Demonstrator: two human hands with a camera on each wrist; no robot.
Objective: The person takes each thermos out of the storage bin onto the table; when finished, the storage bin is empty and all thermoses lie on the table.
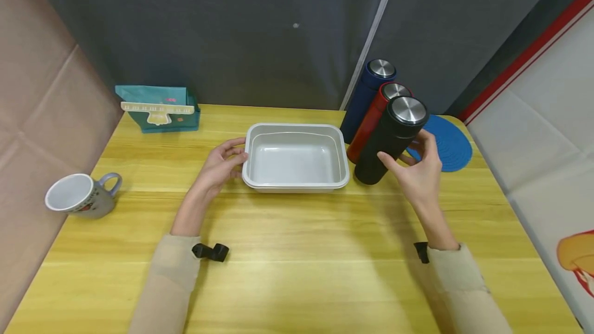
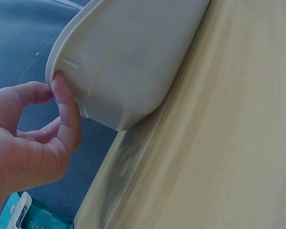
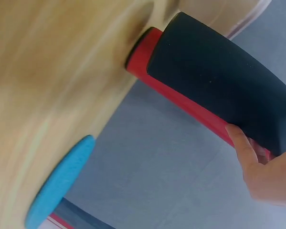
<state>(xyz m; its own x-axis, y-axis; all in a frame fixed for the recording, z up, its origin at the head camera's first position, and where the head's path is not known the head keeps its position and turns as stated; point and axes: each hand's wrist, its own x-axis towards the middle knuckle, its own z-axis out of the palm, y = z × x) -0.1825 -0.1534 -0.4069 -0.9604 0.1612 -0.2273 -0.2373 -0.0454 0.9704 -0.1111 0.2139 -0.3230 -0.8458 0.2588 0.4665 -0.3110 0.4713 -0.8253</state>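
My left hand (image 1: 221,163) pinches the left rim of a pale grey rectangular plastic tub (image 1: 297,166), which has nothing visible inside. Seen up close in the left wrist view, the thumb and a finger meet at the tub's (image 2: 128,57) edge. On the right, my right hand (image 1: 419,169) grips a black thermos (image 1: 392,138) with a steel lid from its right side. Just behind it stand a red thermos (image 1: 373,122) and a blue thermos (image 1: 359,99), both partly hidden. In the right wrist view the black thermos (image 3: 214,76) covers much of the red one (image 3: 190,107).
A round blue mat (image 1: 447,143) lies at the back right, partly behind my right hand. At the left are a grey mug (image 1: 85,197) and, farther back, a teal bag (image 1: 160,117) with a cream clip. Dark fabric (image 1: 232,35) hangs behind the wooden table (image 1: 297,262).
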